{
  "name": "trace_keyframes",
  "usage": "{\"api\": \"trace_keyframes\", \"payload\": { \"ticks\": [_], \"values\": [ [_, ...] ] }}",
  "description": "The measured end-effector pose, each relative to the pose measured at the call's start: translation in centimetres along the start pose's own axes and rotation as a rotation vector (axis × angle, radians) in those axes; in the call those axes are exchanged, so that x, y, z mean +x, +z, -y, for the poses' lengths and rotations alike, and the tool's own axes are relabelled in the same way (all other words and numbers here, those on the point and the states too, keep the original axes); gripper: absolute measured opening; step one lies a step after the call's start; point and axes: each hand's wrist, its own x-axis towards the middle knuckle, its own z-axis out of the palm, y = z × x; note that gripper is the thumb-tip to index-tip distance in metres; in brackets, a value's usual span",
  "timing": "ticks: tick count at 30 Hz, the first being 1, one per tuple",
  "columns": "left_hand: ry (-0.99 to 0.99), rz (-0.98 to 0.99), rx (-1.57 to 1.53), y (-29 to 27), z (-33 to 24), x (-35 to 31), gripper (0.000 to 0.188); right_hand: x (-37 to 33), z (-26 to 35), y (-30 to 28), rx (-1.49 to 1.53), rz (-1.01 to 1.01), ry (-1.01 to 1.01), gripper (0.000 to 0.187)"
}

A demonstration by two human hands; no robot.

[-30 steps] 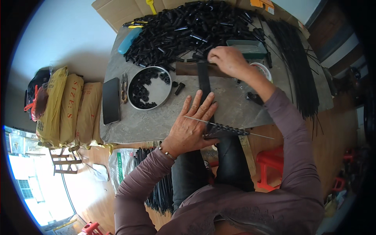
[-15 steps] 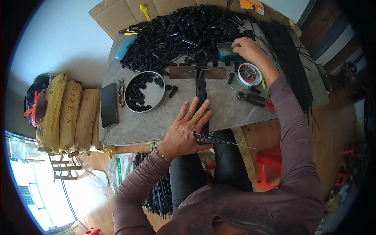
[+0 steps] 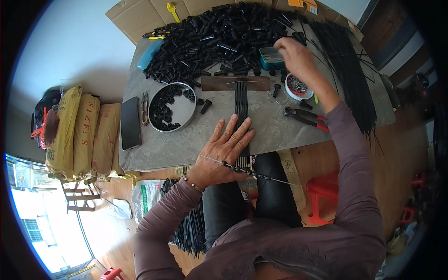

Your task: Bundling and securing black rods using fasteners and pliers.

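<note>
My left hand (image 3: 226, 149) lies flat at the table's front edge, fingers outstretched over a row of thin black strips (image 3: 241, 100). The strips run away from me onto a dark wooden bar (image 3: 214, 84), where thin wire lies across them. A thin metal wire with black knots or beads along it (image 3: 252, 173) crosses beside the left palm; the thumb is largely hidden there. My right hand (image 3: 298, 58) hovers at the right end of a teal box (image 3: 267, 57) holding thin wire-like pieces. Its fingertips are pinched together and slightly blurred; anything between them is too small to make out.
Black tubular fittings (image 3: 224, 39) are heaped at the back. A round tin (image 3: 192, 109) of black rings and a phone (image 3: 130, 123) sit left. At right are a white bowl (image 3: 306, 96) of small metal bits, red-handled pincers (image 3: 305, 120) and long black rods (image 3: 347, 74).
My right hand has lifted slightly from over the teal box toward its far right corner. The knotted wire by my left palm slants more steeply, while the left hand stays on the strips.
</note>
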Motion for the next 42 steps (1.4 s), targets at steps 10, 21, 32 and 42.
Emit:
{"api": "trace_keyframes", "payload": {
  "ticks": [10,21,32,42],
  "values": [
    [-0.074,0.004,-0.065,0.0,-0.3,0.1,0.112,-1.6,5.8,1.7,0.191,0.306,-0.25,0.014],
    [-0.064,-0.018,-0.057,-0.1,0.0,0.0,0.109,0.2,6.7,2.6,0.342,0.494,-0.102,0.017],
    [-0.052,-0.045,-0.074,0.2,0.0,-0.1,0.104,0.3,6.6,1.9,0.307,0.52,-0.128,0.019],
    [-0.052,-0.055,-0.07,0.3,0.1,-0.1,0.104,0.5,6.6,2.2,0.306,0.541,-0.142,0.018]
  ]
}}
